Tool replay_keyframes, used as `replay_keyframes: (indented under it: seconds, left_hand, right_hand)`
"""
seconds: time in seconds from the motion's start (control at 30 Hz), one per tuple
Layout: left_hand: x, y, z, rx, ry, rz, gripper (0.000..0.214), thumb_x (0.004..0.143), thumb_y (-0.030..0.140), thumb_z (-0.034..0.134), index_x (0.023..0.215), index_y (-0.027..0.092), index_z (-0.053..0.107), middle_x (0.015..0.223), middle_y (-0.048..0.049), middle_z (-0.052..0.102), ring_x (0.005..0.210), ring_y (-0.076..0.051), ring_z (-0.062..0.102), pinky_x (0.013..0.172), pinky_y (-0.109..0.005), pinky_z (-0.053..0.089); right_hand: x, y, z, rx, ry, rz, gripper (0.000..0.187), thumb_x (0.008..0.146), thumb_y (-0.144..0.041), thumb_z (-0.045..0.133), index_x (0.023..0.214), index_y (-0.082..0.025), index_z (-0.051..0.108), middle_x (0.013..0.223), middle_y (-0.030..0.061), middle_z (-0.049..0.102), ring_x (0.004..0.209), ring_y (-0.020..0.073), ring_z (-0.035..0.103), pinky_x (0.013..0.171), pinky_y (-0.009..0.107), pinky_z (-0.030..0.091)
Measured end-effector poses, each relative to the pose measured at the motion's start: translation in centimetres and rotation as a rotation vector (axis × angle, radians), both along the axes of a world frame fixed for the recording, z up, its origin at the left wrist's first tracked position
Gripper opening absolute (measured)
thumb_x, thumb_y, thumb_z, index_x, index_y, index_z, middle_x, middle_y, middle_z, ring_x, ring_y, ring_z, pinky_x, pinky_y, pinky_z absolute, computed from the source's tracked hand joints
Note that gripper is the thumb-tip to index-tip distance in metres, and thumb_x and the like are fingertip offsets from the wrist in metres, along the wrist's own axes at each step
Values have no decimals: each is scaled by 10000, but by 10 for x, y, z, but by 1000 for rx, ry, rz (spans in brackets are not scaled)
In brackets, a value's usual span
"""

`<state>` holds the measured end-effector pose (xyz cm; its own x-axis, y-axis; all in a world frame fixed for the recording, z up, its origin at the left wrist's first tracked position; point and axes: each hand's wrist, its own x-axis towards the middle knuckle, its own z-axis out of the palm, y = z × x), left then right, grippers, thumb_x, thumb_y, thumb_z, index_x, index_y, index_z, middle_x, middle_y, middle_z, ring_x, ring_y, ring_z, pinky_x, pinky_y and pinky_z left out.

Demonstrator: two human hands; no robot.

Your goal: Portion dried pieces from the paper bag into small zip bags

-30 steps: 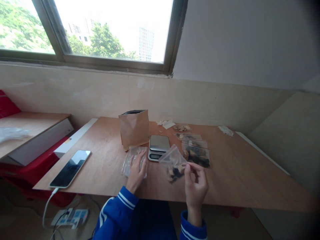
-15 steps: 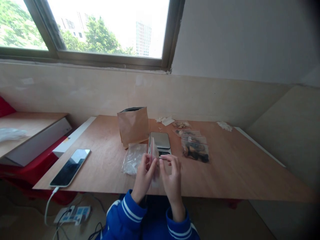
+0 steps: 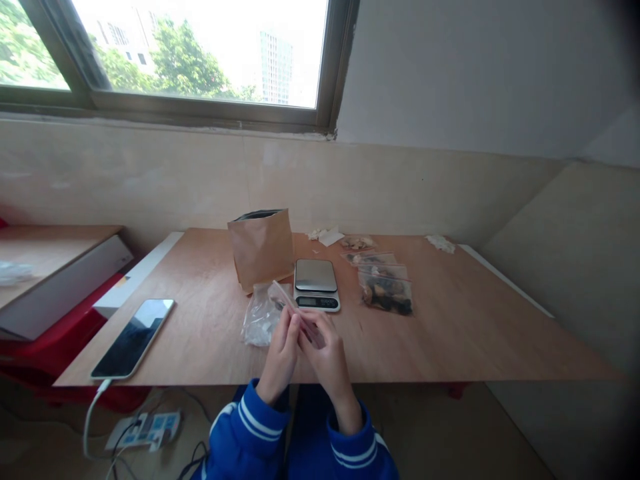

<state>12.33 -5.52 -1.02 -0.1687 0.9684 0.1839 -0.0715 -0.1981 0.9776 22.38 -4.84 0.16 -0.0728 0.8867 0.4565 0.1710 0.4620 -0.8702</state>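
Both my hands meet low over the plywood table (image 3: 450,327), just in front of the digital kitchen scale (image 3: 316,285). My left hand (image 3: 281,353) and my right hand (image 3: 325,353) pinch a small clear zip bag with a red seal (image 3: 295,307), held on a slant. Its lower part is hidden by my fingers. A crumpled clear plastic bag (image 3: 259,317) lies beside my left hand, and a kraft paper bag (image 3: 261,252) stands behind it. To the right of the scale lie several zip bags, one holding dark dried pieces (image 3: 385,295).
A smartphone (image 3: 133,339) lies at the table's left, its cable running down to a power strip (image 3: 145,430) on the floor. Scraps of white paper (image 3: 325,236) lie at the back edge. A lower board and a red cloth stand at the left.
The zip bag has tilted from nearly upright to a slant and dropped lower. My hands have come closer together. The view has shifted slightly.
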Motion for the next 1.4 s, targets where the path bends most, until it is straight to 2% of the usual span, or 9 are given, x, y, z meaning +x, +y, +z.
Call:
replay_keyframes:
  seconds: [0.13, 0.3, 0.63, 0.77, 0.9, 1.03, 1.2, 1.33, 1.4]
  left_hand:
    - [2, 2, 3, -12, 28, -11, 393, 897, 560, 465, 917, 186, 583, 909, -53, 628, 909, -186, 595, 861, -305, 487]
    - [1, 5, 10, -8, 95, 11, 367, 906, 542, 462, 843, 192, 553, 807, -30, 597, 779, -164, 570, 761, -284, 492]
    - [-6, 14, 8, 27, 182, -12, 363, 925, 501, 433, 912, 178, 599, 884, -61, 650, 849, -186, 605, 800, -298, 491]
    - [-8, 12, 7, 30, 191, -7, 361, 925, 500, 438, 929, 179, 603, 916, -65, 656, 891, -192, 607, 822, -294, 483]
    - [-8, 11, 10, 60, 209, -44, 333, 947, 453, 423, 956, 175, 607, 922, -65, 654, 943, -198, 599, 841, -290, 469]
    - [-5, 11, 14, 114, 216, -100, 288, 974, 384, 390, 999, 179, 590, 956, -58, 645, 946, -182, 592, 871, -285, 451]
    - [-2, 13, 15, 134, 270, -142, 268, 979, 362, 378, 923, 183, 570, 882, -37, 621, 823, -158, 570, 775, -258, 445]
    - [1, 14, 13, 113, 377, -149, 260, 967, 349, 393, 841, 180, 545, 787, -21, 586, 704, -143, 526, 661, -245, 409]
    - [3, 13, 11, 115, 413, -131, 247, 951, 330, 414, 779, 186, 518, 723, -2, 555, 640, -130, 498, 609, -236, 385]
  right_hand:
    - [2, 1, 1, -14, -14, -10, 246, 956, -347, 492, 1010, -226, 700, 1072, 73, 692, 1045, 208, 626, 917, 352, 519]
    - [0, 1, -1, -14, -4, -41, 327, 988, -336, 408, 1126, -226, 683, 1143, 84, 687, 1089, 216, 621, 961, 391, 504]
    - [2, 5, -1, -20, -14, -28, 333, 984, -345, 416, 1138, -239, 692, 1169, 76, 689, 1111, 218, 625, 965, 392, 510]
    - [1, 6, -4, -11, -20, -28, 275, 949, -349, 502, 1081, -241, 717, 1131, 75, 704, 1082, 225, 637, 959, 403, 513]
    - [-2, 5, -7, -1, 9, -78, 244, 903, -353, 580, 1058, -233, 726, 1075, 80, 723, 1018, 234, 663, 909, 401, 544]
    - [0, 4, -6, 28, -17, -133, 247, 912, -342, 562, 1047, -226, 733, 1049, 86, 733, 988, 241, 676, 890, 401, 553]
    - [4, 4, -6, 24, -48, -203, 271, 920, -354, 529, 968, -214, 755, 972, 89, 752, 908, 246, 702, 817, 375, 572]
    - [1, 3, -10, -78, 13, -290, 321, 900, -416, 544, 918, -183, 764, 926, 101, 760, 821, 248, 719, 709, 331, 581]
    - [3, 5, -12, -136, 58, -300, 356, 894, -451, 543, 922, -173, 764, 931, 104, 761, 828, 251, 721, 704, 321, 578]
